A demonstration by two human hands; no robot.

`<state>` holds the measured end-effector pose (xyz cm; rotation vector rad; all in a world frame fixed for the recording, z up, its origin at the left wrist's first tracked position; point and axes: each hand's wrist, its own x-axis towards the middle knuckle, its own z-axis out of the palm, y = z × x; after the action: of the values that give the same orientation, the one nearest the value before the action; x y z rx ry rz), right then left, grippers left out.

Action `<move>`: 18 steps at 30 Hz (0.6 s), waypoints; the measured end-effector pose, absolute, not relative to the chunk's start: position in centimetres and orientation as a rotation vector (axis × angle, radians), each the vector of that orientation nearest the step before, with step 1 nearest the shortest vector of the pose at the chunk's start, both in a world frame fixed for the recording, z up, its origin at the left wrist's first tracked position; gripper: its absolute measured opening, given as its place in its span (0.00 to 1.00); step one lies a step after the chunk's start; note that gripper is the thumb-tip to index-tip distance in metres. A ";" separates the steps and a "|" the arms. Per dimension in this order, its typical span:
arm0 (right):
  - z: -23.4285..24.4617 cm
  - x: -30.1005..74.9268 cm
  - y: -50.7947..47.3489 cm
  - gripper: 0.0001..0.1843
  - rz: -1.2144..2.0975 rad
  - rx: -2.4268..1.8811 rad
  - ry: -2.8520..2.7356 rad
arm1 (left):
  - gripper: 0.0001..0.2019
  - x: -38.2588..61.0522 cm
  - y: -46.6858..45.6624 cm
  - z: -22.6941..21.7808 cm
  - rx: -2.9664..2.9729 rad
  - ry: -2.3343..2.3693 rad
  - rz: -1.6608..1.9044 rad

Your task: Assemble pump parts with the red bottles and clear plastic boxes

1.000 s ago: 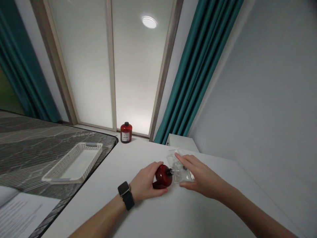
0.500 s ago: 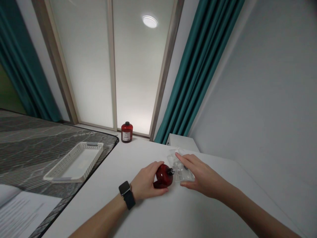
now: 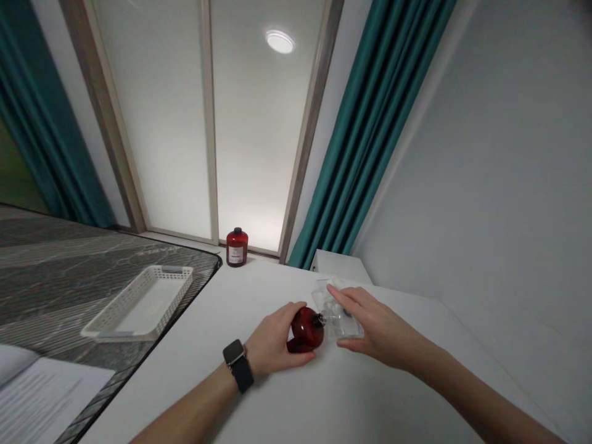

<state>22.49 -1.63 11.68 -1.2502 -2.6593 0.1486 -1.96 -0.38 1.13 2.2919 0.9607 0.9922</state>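
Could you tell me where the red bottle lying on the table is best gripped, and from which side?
Grip the bottle round its body, from its left, as the left hand does. It lies on its side with its neck pointing right toward the clear bag under the right hand, so only the body is free.

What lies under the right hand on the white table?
A clear plastic packet, beside the red bottle in the left hand. The right hand covers part; its contents are unclear.
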 end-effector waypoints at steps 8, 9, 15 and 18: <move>11.8 22.5 -1.6 0.58 0.112 -1.230 -2.668 | 0.39 -1.9 -0.5 1.2 2.264 0.949 1.009; 11.8 22.5 -1.6 0.58 0.104 -1.223 -2.669 | 0.39 -1.9 -0.5 1.2 2.261 0.949 1.009; 11.8 22.5 -1.5 0.59 0.081 -1.212 -2.677 | 0.40 -1.9 -0.5 1.1 2.249 0.938 1.011; 11.9 22.5 -1.5 0.59 0.081 -1.219 -2.676 | 0.40 -1.9 -0.5 1.0 2.237 0.939 1.017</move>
<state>22.47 -1.54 11.88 -1.2192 -2.6764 0.0812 -1.85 -0.53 1.02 2.2372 0.9389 1.0167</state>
